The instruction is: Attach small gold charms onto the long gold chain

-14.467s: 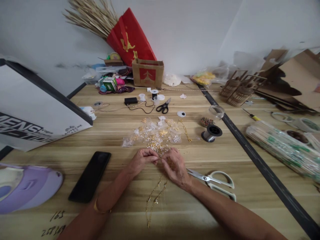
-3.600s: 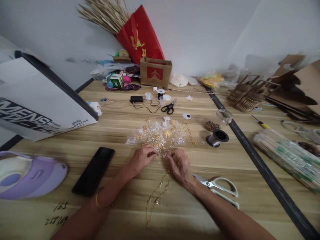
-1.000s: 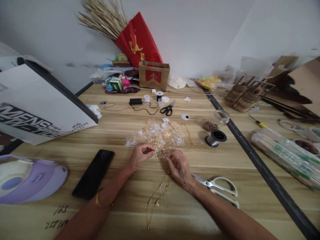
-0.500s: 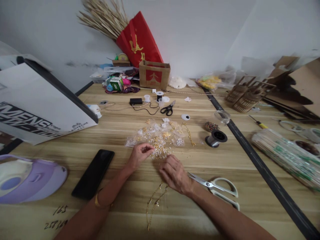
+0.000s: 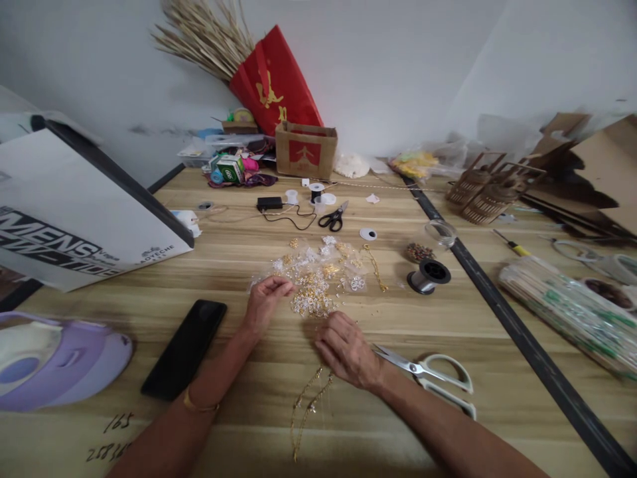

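My left hand (image 5: 266, 300) is closed in a pinch just left of a pile of small gold and silver beads and charms (image 5: 314, 292); what its fingertips hold, if anything, is too small to make out. Closed with its fingers curled down, my right hand (image 5: 348, 348) rests below the pile. Whatever it grips is hidden under the fingers. A thin gold chain with small charms (image 5: 298, 401) lies on the table and runs up to that hand, with a fine clear thread beside it. White-handled scissors (image 5: 442, 372) lie by my right wrist.
Beyond the pile lie black scissors (image 5: 333, 218) and another gold chain (image 5: 374, 265). A wire spool (image 5: 428, 275) and a tub of mixed beads (image 5: 421, 251) stand to the right. At left are a black phone (image 5: 185, 348), a purple visor (image 5: 89, 355) and a white box (image 5: 89, 212).
My left hand has drawn back a little to the left, away from the bead pile, still pinched. My right hand has barely moved.
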A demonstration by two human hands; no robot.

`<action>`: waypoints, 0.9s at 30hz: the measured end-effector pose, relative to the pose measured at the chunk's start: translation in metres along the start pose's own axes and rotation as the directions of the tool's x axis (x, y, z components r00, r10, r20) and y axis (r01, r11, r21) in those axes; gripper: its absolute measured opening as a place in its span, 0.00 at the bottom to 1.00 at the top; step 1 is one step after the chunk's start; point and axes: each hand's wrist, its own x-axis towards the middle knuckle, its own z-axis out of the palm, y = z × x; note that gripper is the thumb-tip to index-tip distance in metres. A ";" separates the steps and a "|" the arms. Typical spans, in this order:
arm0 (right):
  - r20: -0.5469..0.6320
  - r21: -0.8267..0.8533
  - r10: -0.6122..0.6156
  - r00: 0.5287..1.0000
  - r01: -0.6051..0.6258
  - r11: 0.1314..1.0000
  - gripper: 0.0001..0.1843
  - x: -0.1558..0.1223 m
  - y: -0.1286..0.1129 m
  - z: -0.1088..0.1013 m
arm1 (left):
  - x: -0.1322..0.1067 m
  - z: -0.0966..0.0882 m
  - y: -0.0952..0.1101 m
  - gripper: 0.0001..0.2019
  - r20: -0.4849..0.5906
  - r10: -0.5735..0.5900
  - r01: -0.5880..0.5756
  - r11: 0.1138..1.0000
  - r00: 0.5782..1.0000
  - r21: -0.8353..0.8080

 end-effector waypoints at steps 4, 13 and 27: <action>-0.003 0.005 0.002 1.000 -0.002 1.000 0.04 0.000 0.000 0.000 | 0.004 -0.004 0.003 0.11 -0.103 0.008 -0.017 0.996 0.995 -0.086; -0.004 0.012 -0.010 1.000 0.010 1.000 0.02 -0.003 0.002 0.002 | 0.018 -0.028 0.012 0.12 -0.420 0.064 -0.111 0.990 0.905 -0.087; 0.009 -0.003 0.005 1.000 -0.005 1.000 0.05 -0.002 0.002 0.002 | 0.032 -0.065 0.009 0.07 -0.518 0.430 -0.169 0.863 0.739 0.475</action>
